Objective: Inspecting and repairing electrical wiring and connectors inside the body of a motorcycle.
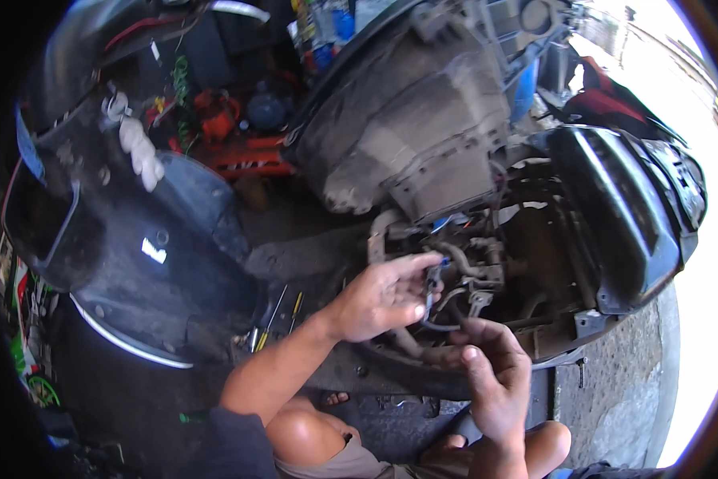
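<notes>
My left hand (pixel 383 302) is closed around a small dark part with a blue end (pixel 433 286), pinched between thumb and fingers. Its exact kind is too small to tell. A thin dark tube or cable (pixel 439 326) curves below that part towards my right hand (pixel 499 379). The right hand's fingers are curled with the thumb close to them, and what they hold is hidden. Both hands are over the open engine bay of a scooter, where a bent hose (pixel 459 259) and metal frame tubes (pixel 407 343) show. The raised grey-brown underseat box (pixel 423 120) stands tilted behind.
Left is the scooter's black front shield (pixel 119 231) with a white plush toy (pixel 141 152) hanging by it. Screwdrivers (pixel 295 311) lie on the footboard. A black tail cover (pixel 622 215) is at right. Behind stands a red floor jack (pixel 247 156). A small tool (pixel 581 371) rests on the ground.
</notes>
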A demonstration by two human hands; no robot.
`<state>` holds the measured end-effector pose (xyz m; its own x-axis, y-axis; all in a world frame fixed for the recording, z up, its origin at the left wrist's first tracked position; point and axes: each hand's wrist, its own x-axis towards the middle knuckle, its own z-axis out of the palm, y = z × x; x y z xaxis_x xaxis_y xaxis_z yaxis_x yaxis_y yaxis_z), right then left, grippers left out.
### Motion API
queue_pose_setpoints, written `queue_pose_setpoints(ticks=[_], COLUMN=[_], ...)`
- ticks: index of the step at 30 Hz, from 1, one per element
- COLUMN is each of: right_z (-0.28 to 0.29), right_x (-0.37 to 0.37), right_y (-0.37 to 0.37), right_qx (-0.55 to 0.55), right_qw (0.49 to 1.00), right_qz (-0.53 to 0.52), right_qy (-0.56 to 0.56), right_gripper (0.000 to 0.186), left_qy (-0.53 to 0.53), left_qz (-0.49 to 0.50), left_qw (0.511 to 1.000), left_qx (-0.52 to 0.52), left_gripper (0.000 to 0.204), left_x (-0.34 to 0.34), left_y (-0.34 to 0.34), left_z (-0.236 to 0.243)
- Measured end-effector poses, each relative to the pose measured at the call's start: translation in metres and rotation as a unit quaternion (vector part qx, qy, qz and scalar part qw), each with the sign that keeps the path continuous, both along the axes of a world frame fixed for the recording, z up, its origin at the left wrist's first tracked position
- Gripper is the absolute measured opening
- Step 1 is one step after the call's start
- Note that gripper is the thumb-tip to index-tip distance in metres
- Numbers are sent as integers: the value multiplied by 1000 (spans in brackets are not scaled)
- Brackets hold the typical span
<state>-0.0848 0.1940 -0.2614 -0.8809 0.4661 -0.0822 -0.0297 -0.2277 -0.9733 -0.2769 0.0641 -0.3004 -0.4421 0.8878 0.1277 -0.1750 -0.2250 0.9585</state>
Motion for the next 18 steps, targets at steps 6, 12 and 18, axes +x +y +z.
queue_pose_setpoints(ticks=[6, 12, 18], right_z=[-27, -108, -147], right_x=[10, -27, -131], right_y=[-20, -83, -153], right_qx=[-32, 190, 430], right_qw=[953, 902, 880], right_qz=[250, 336, 200], right_qy=[-167, -193, 17], right_gripper=[25, 24, 21], left_qy=[37, 41, 294], left_qz=[-36, -75, -59], left_qw=[997, 995, 952], left_qx=[-51, -57, -60], left_gripper=[64, 61, 60], left_x=[-47, -71, -57], left_y=[9, 6, 11], left_z=[48, 55, 43])
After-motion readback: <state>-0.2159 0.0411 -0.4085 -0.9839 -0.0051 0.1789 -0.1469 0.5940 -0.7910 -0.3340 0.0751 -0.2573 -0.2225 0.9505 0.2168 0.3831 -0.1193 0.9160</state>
